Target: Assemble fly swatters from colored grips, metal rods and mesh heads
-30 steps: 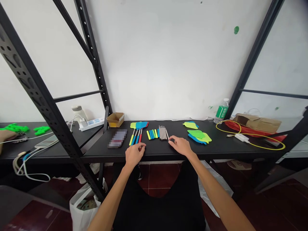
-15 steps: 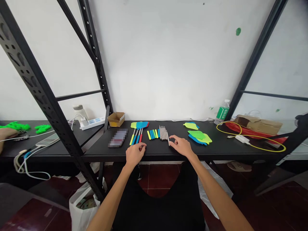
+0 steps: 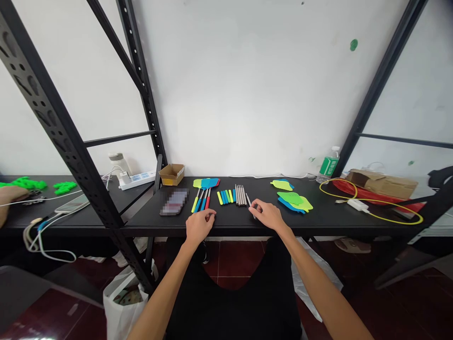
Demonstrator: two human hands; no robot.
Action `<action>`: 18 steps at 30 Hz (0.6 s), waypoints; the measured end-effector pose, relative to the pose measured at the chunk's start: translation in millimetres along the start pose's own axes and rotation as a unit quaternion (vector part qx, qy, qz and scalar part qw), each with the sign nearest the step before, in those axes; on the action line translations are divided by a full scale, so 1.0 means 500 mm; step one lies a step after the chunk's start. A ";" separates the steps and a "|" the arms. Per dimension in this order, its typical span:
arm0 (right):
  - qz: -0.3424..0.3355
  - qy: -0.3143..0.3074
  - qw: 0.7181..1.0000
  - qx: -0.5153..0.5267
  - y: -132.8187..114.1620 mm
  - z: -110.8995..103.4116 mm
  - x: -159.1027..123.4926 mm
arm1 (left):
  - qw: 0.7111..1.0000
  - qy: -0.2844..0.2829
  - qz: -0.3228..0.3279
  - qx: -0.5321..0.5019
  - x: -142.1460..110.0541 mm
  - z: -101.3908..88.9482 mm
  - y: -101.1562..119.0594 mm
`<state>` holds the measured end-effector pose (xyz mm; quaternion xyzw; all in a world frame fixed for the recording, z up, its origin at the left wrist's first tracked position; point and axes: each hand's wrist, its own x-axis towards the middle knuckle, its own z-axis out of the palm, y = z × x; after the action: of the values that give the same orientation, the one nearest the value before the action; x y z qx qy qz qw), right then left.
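My right hand (image 3: 267,214) pinches one thin metal rod (image 3: 249,200), slightly tilted and just apart from a row of several matching metal rods (image 3: 240,195). Left of that row lie short yellow and blue handle sleeves (image 3: 226,196), side by side. My left hand (image 3: 200,225) rests at the table's front edge with its fingers loosely curled and nothing visible in them. Just beyond it lie several assembled spatulas (image 3: 203,189) with yellow, blue and red parts. Loose green, yellow and blue spatula heads (image 3: 294,202) are piled to the right of my right hand, with more heads (image 3: 282,185) behind.
On the black table (image 3: 226,222) are a phone (image 3: 174,202) and a small cardboard box (image 3: 171,174) at left. A bottle (image 3: 328,165), yellow cable (image 3: 389,218) and torn carton (image 3: 384,183) stand at right. Metal posts flank the table. Another person's hand (image 3: 12,194) shows far left.
My right hand has drawn the end rod slightly toward me and right, away from the row. My left hand has stayed in place. The view has shifted slightly.
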<state>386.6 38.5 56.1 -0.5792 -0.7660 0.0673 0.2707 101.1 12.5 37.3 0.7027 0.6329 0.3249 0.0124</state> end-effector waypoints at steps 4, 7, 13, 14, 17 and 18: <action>-0.006 -0.002 1.000 -0.005 0.001 0.001 0.000 | 1.000 -0.004 -0.001 0.000 0.000 -0.001 0.002; 0.002 0.004 1.000 -0.022 0.004 0.007 0.002 | 1.000 -0.007 -0.001 0.003 -0.001 -0.002 0.002; 0.074 0.037 0.995 -0.048 0.016 0.028 0.014 | 1.000 -0.004 0.003 0.001 -0.001 -0.002 0.001; 0.088 0.040 0.994 -0.057 0.017 0.030 0.017 | 1.000 -0.004 0.002 0.001 -0.001 -0.002 0.002; 0.116 0.027 0.990 -0.078 0.017 0.030 0.032 | 1.000 -0.006 -0.005 0.001 -0.001 -0.002 0.003; 0.120 0.016 0.989 -0.083 0.017 0.029 0.037 | 1.000 -0.005 -0.007 0.001 -0.001 -0.003 0.004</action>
<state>383.0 61.4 46.6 -0.6883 -0.6894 0.0268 0.2239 102.1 11.3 38.9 0.6997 0.6381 0.3207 0.0172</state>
